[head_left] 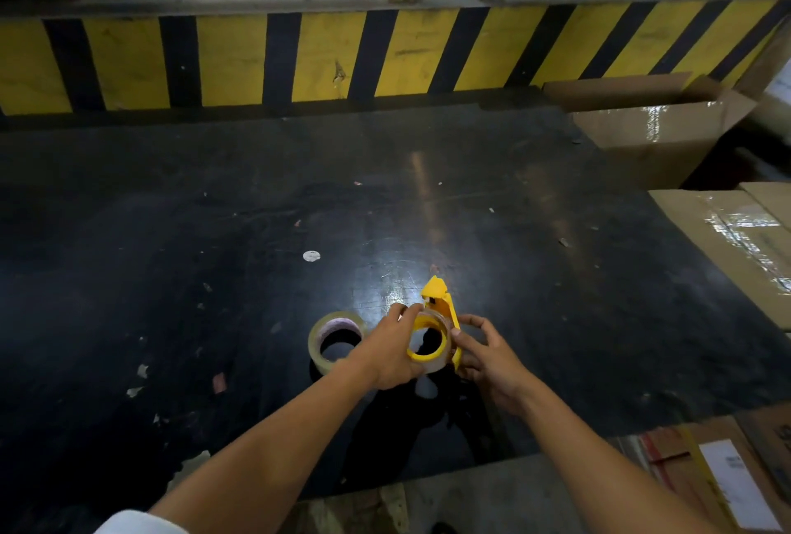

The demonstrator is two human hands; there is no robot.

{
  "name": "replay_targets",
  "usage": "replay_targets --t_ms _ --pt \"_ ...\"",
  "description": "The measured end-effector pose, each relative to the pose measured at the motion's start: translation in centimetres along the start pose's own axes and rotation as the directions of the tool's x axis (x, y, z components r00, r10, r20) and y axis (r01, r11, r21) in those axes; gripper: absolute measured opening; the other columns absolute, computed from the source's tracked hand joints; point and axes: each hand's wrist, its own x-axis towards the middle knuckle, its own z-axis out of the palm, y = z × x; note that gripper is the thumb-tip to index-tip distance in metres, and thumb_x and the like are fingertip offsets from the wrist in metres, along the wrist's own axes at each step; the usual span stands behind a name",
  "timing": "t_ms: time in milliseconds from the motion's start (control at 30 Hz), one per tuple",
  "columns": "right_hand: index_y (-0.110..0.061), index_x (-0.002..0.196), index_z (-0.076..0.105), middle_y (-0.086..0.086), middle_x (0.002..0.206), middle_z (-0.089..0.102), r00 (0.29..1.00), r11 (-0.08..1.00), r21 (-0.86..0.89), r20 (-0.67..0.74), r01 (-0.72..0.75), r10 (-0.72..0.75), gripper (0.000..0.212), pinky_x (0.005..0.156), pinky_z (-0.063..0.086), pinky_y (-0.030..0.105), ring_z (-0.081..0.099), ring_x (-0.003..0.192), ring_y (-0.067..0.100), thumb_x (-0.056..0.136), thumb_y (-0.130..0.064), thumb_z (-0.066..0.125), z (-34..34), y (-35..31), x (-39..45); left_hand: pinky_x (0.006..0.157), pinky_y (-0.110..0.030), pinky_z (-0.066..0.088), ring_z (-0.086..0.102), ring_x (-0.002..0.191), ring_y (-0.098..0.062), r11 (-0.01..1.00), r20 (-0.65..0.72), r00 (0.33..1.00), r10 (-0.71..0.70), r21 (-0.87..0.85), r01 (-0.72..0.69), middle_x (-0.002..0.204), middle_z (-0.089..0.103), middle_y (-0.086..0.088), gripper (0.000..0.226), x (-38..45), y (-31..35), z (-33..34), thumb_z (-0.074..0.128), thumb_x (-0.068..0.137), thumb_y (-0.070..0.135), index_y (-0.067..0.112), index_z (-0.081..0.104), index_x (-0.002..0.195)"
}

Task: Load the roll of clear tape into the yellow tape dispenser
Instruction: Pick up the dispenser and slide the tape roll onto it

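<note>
Nothing here can be read from where I stand. At about four o'clock, low in my view, a white label (738, 486) lies on a cardboard box (685, 490), with faint grey print on it far too blurred to make out. Just past it, at the very edge, another box (777, 435) carries dark printed characters, cut off and illegible. The black and yellow hazard stripes (325, 58) at twelve o'clock bear no lettering.
</note>
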Motion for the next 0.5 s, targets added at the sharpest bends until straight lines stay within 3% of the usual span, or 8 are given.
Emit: replay_targets --t_ms 133,267,367,433,500 --pt "-0.02 0.127 0.053 0.008 0.082 0.075 1.0 0.995 0.098 -0.006 -0.006 0.006 0.039 0.051 0.049 0.025 0.068 0.062 0.019 0.091 -0.026 0.068 -0.3 0.0 -0.5 0.103 -0.038 0.048 0.051 0.126 -0.026 0.99 -0.061 0.998 -0.034 -0.141 0.025 0.141 0.038 -0.001 0.097 -0.3 0.0 -1.4 0.085 0.07 0.036 0.023 0.031 0.15" --pt "-0.02 0.129 0.053 0.0 0.06 0.07 0.997 0.995 0.101 -0.073 0.025 -0.018 0.035 0.041 0.046 0.02 0.062 0.045 0.009 0.095 -0.018 0.062 0.0 0.0 -0.6 0.105 -0.035 0.044 0.044 0.13 -0.021 0.952 -0.237 0.967 -0.093 -0.305 0.017 0.139 0.044 0.001 0.088 -1.1 0.6 -2.9 0.087 0.072 0.033 0.023 0.039 0.146" --pt "-0.024 0.132 0.056 0.012 0.098 0.075 0.987 0.995 0.075 -0.152 0.064 -0.052 0.04 0.054 0.053 0.029 0.07 0.071 0.02 0.093 -0.019 0.065 0.4 -0.3 -0.1 0.1 -0.032 0.043 0.047 0.123 -0.019 0.921 -0.424 0.874 -0.238 -0.383 0.065 0.141 0.039 -0.005 0.091 -1.6 -0.5 -4.0 0.087 0.073 0.031 0.021 0.037 0.148" --pt "-0.025 0.13 0.057 0.015 0.103 0.072 0.984 0.995 0.07 -0.168 0.076 -0.063 0.039 0.048 0.052 0.026 0.068 0.066 0.017 0.093 -0.017 0.065 0.8 -0.6 0.1 0.102 -0.039 0.048 0.047 0.125 -0.025 0.919 -0.496 0.802 -0.333 -0.361 0.158 0.143 0.035 -0.008 0.096 -2.2 -2.5 -4.7 0.085 0.074 0.036 0.02 0.031 0.152" --pt "-0.025 0.13 0.056 0.016 0.101 0.072 0.983 0.995 0.053 -0.165 0.088 -0.078 0.039 0.044 0.051 0.023 0.068 0.063 0.016 0.093 -0.016 0.065 1.3 -0.9 0.4 0.104 -0.047 0.048 0.043 0.131 -0.033 0.887 -0.515 0.724 -0.459 -0.313 0.34 0.147 0.032 -0.014 0.1 -3.3 -5.0 -5.2 0.082 0.078 0.039 0.018 0.022 0.155"
